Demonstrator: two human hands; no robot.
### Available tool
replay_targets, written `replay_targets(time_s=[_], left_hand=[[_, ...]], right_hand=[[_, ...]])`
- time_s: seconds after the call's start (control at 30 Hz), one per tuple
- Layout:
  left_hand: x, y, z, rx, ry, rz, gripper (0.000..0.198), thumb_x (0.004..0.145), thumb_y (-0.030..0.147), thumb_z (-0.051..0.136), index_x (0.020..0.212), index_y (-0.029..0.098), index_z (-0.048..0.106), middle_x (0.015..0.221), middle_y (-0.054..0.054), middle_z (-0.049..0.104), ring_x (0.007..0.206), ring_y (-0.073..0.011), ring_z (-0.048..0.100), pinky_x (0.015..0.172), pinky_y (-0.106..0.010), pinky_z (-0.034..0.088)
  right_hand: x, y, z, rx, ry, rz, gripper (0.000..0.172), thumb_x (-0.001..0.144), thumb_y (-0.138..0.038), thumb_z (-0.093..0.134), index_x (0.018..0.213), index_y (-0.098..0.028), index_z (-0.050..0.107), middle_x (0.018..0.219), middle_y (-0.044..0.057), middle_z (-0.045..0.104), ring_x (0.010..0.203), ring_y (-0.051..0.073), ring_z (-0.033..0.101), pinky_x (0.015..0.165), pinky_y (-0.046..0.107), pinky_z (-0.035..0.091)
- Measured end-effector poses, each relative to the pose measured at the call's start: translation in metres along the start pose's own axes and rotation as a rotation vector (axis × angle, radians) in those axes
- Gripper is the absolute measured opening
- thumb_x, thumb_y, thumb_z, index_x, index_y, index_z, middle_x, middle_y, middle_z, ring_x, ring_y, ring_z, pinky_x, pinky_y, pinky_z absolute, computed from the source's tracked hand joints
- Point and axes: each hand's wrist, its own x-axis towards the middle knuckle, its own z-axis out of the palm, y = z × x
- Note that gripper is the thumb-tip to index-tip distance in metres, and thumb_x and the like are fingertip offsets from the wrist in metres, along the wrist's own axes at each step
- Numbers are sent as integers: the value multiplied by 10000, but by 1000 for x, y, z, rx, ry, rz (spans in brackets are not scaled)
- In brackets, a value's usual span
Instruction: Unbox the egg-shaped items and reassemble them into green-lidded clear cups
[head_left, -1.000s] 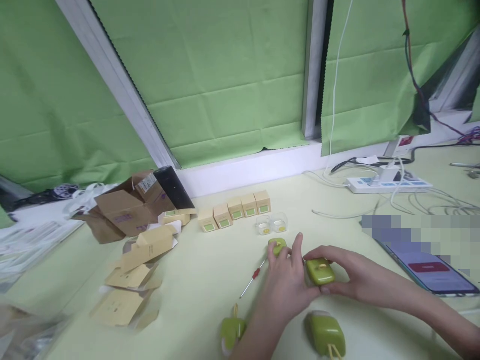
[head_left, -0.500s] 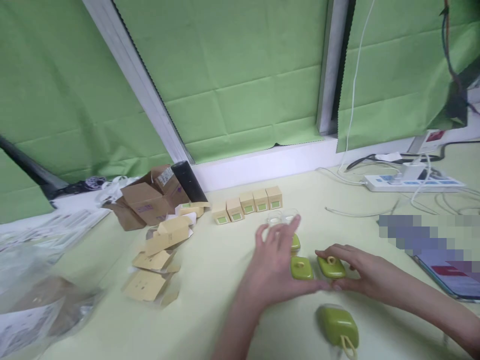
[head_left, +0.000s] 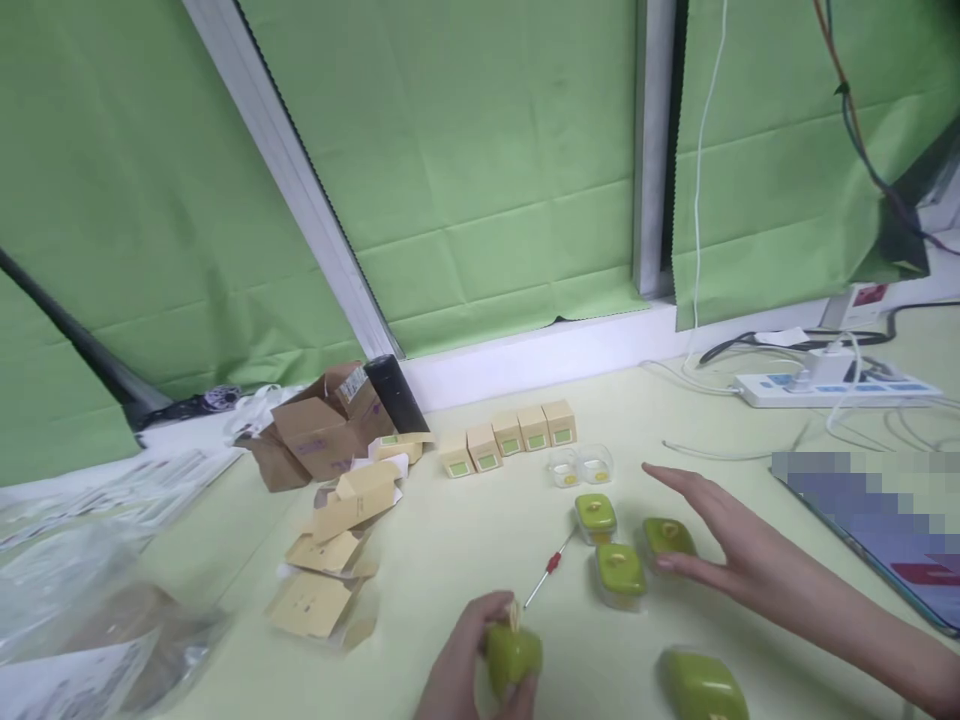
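Note:
My left hand [head_left: 480, 665], near the front edge of the view, is closed around a small green case [head_left: 517, 655] with a pale loop at its top. My right hand [head_left: 720, 540] is open, thumb and fingers spread around a green-lidded case [head_left: 669, 537]; its thumb overlaps the lid's near edge, and I cannot tell if it touches. Left of that stand two clear-bottomed cases with green lids, a nearer one [head_left: 621, 572] and a farther one [head_left: 596, 515]. Another green case [head_left: 705, 685] lies at the bottom, partly cut off.
A thin rod with a red middle [head_left: 553, 563] lies between the hands. Clear round cups [head_left: 581, 466] and a row of small tan boxes [head_left: 507, 435] stand behind. Opened cartons [head_left: 352, 520] lie left, a phone [head_left: 870, 540] and power strip [head_left: 832, 390] right.
My left hand has moved from beside the green-lidded cases toward me and now holds a green case. My right hand has opened around its case. The view has tilted up slightly.

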Motion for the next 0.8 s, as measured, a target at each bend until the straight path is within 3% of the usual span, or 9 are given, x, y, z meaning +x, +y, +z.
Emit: replay_targets(time_s=[0.1, 0.2, 0.27, 0.33, 0.4, 0.5, 0.57, 0.7, 0.8], left_hand=[[12, 23, 8, -304, 47, 99, 518, 741, 244, 574, 1175, 236, 290, 1161, -101, 538, 1053, -211, 559, 929, -351, 429], [31, 55, 19, -379, -102, 190, 574, 737, 205, 603, 1175, 268, 237, 1272, -108, 460, 1048, -187, 559, 933, -363, 432], [46, 69, 27, -287, -196, 213, 645, 728, 241, 640, 1222, 271, 225, 1324, -118, 408, 1140, -212, 503, 962, -386, 412], [63, 73, 33, -151, -260, 220, 862, 629, 328, 744, 1294, 256, 201, 1393, -145, 312, 1255, -277, 389, 998, -425, 378], [86, 67, 35, -41, -251, 218, 983, 565, 435, 775, 1339, 245, 200, 1451, -147, 212, 1316, -320, 284, 1035, -453, 329], [129, 46, 35, 85, -122, 153, 719, 781, 547, 518, 1363, 228, 242, 1478, -119, 214, 1373, -287, 156, 1097, -445, 200], [156, 31, 37, 166, -124, 110, 750, 765, 524, 542, 1368, 170, 269, 1490, -139, 216, 1387, -304, 91, 1114, -441, 124], [184, 14, 44, 149, -127, 92, 578, 691, 374, 631, 1213, 190, 465, 1337, -126, 468, 1267, -323, 351, 1044, -438, 265], [176, 10, 40, 94, -71, 86, 461, 724, 350, 593, 1141, 191, 476, 1212, -105, 554, 1120, -270, 492, 952, -383, 366]], right_hand=[[-1, -28, -3, 298, -145, -22, 517, 855, -484, 531, 1323, -330, 377, 1307, 65, 502, 1169, 259, 494, 992, 422, 394], [1, -46, 4, 628, -368, -94, 629, 814, -452, 609, 1364, -323, 333, 1229, 63, 550, 1031, 232, 579, 886, 381, 470], [4, -48, 10, 783, -343, -95, 673, 755, -435, 679, 1342, -306, 375, 1193, 60, 570, 1021, 239, 582, 859, 371, 475], [7, -41, 15, 870, -225, -20, 578, 734, -418, 699, 1251, -282, 479, 1123, 52, 604, 973, 237, 597, 833, 365, 475], [11, -29, 16, 963, -121, 76, 481, 758, -424, 665, 1189, -259, 528, 1040, 46, 637, 848, 212, 622, 772, 353, 483], [17, -10, 17, 1238, -74, 165, 522, 713, -471, 660, 1161, -239, 526, 930, 49, 678, 636, 172, 605, 620, 317, 472], [19, -4, 16, 1415, -57, 181, 529, 673, -452, 676, 1129, -228, 529, 902, 57, 690, 577, 143, 567, 565, 278, 439], [16, -11, 13, 1504, 20, 210, 424, 730, -336, 648, 1122, -219, 536, 900, 40, 671, 601, 117, 520, 581, 244, 409], [10, -19, 11, 1478, 12, 218, 417, 774, -343, 623, 1161, -245, 502, 873, 18, 650, 589, 121, 499, 568, 250, 394]])
